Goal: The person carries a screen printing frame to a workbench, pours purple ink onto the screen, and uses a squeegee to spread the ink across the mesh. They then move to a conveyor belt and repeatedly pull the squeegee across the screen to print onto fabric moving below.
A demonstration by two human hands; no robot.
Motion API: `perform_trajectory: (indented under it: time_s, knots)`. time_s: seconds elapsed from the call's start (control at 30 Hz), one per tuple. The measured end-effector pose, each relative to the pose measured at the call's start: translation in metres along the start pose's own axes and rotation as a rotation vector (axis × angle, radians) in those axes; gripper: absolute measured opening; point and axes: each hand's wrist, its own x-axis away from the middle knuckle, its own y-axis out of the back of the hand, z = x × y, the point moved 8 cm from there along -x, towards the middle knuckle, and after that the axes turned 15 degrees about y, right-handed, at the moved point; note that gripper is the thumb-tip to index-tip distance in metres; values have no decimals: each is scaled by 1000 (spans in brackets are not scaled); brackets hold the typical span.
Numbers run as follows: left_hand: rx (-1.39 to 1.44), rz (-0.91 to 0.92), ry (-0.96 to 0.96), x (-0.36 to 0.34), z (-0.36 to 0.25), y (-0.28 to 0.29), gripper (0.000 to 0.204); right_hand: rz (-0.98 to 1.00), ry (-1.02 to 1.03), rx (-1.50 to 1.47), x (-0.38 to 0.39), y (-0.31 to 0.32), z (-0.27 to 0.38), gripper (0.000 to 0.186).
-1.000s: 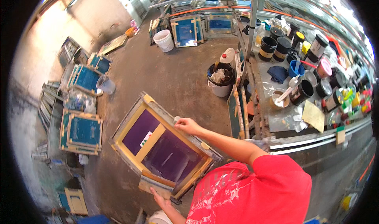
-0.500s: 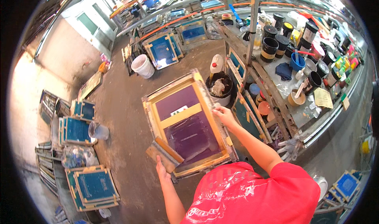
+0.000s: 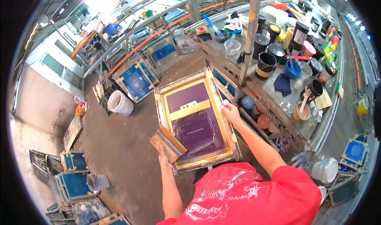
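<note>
My left hand (image 3: pixel 163 157) is closed around the lower edge of a wooden squeegee (image 3: pixel 168 143), which has a pale worn face. The squeegee overlaps the lower left side of a screen-printing frame (image 3: pixel 159 110). Yellowish tape lines the frame's inside, and a yellow strip (image 3: pixel 189 110) crosses its purple mesh (image 3: pixel 194 132). Small pale lettering and a wet-looking patch show on the lower mesh. On the frame's right rail my right hand (image 3: pixel 231 113) is closed, gripping it. The frame hangs tilted in front of my red shirt; its underside is hidden.
At right, a bench (image 3: pixel 254 72) carries black ink tubs (image 3: pixel 265 65), a blue bowl (image 3: pixel 293 69) and a dark cloth (image 3: pixel 282 85). More screens (image 3: pixel 136 80) lean beyond a white bucket (image 3: pixel 120 103). Stacked screens (image 3: pixel 75 184) stand at left. A lidded white bucket (image 3: pixel 324 170) is at right.
My view has turned, and the surroundings have shifted within it. The frame now looks more upright and sits slightly further right. Both hands keep their holds on the squeegee and the frame.
</note>
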Motion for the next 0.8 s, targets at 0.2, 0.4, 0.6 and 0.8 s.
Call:
perform_trajectory:
  time_s: [0.2,0.4,0.6,0.8]
  knots:
    - [-168,69,12,-96,-72,-74,74,-74,-88,155,-62,-8,-26,22]
    - [-303,84,83,-184,-140,-122,73,-176,-194,232,-105,-34,-73,25]
    - [-356,164,115,-247,-183,-139,72,-244,-245,82,-104,-65,-107,20]
    - [-384,158,154,-278,-197,-138,71,-343,-187,179,-94,-83,-117,29]
